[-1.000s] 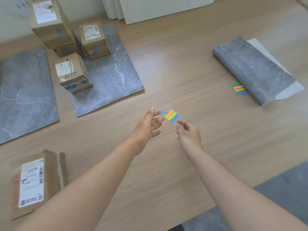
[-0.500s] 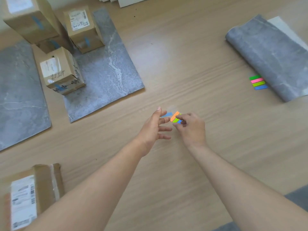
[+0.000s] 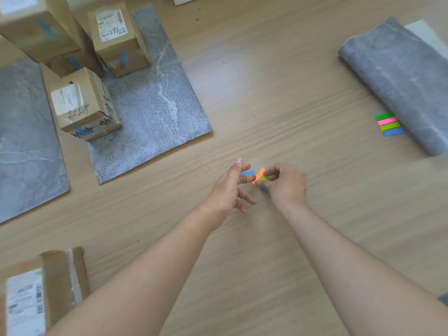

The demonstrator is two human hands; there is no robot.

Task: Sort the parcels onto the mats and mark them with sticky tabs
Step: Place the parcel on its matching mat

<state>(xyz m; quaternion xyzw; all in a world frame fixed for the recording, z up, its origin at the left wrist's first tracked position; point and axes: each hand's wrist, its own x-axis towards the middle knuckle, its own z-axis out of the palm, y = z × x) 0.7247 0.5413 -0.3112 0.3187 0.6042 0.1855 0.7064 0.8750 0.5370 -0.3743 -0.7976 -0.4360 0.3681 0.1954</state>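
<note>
While the right hand [image 3: 286, 186] pinches it between thumb and curled forefinger, the small pad of orange, green and blue sticky tabs [image 3: 259, 176] sits near the middle of the view, low over the pale wood-grain surface [image 3: 278, 88]. Its strips lie side by side, and their long axis runs on a diagonal from lower left to upper right. The orange strip is the most exposed; the green and blue ones are mostly hidden by the fingers.

Just to its left, a loose blue tab [image 3: 248, 172] lies with its long axis nearly level, touching the forefinger of the left hand [image 3: 230, 190]. That hand's fingers are spread and almost straight, gripping nothing firmly; whether the tab clings to the finger I cannot tell.

Well to the right, a second set of green, pink, lime and blue sticky tabs [image 3: 389, 124] lies flat, long axes roughly left to right, just beside a rolled grey marble-print mat [image 3: 400, 78].

To the upper left, a flat grey marble-print mat [image 3: 155, 100] carries two upright brown cardboard parcels [image 3: 84, 105], and a taller cardboard parcel [image 3: 41, 30] stands behind. A further grey mat [image 3: 24, 132] lies at the left edge. A flat labelled cardboard parcel [image 3: 36, 294] lies at lower left, blurred.
</note>
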